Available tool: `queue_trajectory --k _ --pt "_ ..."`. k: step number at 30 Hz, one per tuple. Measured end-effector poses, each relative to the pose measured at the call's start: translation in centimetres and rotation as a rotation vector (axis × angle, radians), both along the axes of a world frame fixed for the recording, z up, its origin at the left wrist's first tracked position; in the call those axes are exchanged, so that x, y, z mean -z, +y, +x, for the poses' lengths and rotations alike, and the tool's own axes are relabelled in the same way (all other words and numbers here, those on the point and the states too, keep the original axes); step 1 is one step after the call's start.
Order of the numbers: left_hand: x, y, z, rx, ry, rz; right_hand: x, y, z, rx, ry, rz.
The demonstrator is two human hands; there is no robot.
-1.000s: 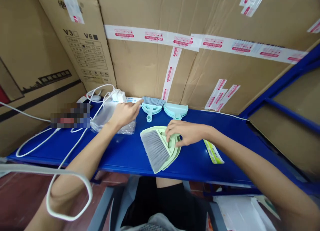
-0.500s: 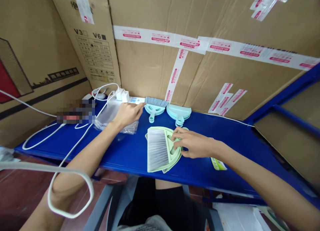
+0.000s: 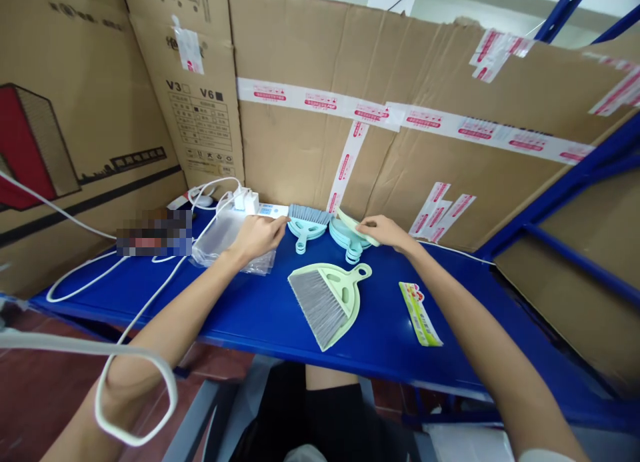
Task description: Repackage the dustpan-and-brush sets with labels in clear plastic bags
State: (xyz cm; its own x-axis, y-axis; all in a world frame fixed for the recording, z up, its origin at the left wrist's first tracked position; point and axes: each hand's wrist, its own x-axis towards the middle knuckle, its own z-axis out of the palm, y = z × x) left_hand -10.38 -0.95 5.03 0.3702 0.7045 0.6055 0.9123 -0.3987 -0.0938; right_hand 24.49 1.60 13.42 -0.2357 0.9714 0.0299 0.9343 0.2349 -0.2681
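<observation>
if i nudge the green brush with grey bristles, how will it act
The green brush likely won't roll, since it lies flat on a green dustpan. Its thin grey bristles should bend easily. Its body looks like moulded plastic, so probably stiff and light.

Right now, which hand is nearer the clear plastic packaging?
Left. The left hand is over the right part of the clear plastic packaging; the right hand is well off to its right, holding a pale green piece.

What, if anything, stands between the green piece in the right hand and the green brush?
Blue dustpans, in this view: the green piece in the right hand partly covers them; the green brush lies nearer the camera.
</observation>
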Motion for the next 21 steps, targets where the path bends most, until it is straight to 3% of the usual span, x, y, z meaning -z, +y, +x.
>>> queue_trajectory --k 4,12,17,21 --pt "-0.2 -0.2 0.2 0.013 0.037 -0.036 1.3 1.7 -1.6 0.029 -0.050 -0.008" --pt "-0.5 -0.3 0.2 -0.007 0.062 -0.061 3.3 2.3 -3.2 0.126 -0.116 0.042" --pt "-0.4 -0.2 0.1 -0.007 0.036 -0.046 3.0 1.3 -4.6 0.197 -0.132 0.141" --pt "-0.3 -0.2 0.1 -0.002 0.030 -0.049 2.4 0.0 -8.4 0.144 -0.127 0.311"
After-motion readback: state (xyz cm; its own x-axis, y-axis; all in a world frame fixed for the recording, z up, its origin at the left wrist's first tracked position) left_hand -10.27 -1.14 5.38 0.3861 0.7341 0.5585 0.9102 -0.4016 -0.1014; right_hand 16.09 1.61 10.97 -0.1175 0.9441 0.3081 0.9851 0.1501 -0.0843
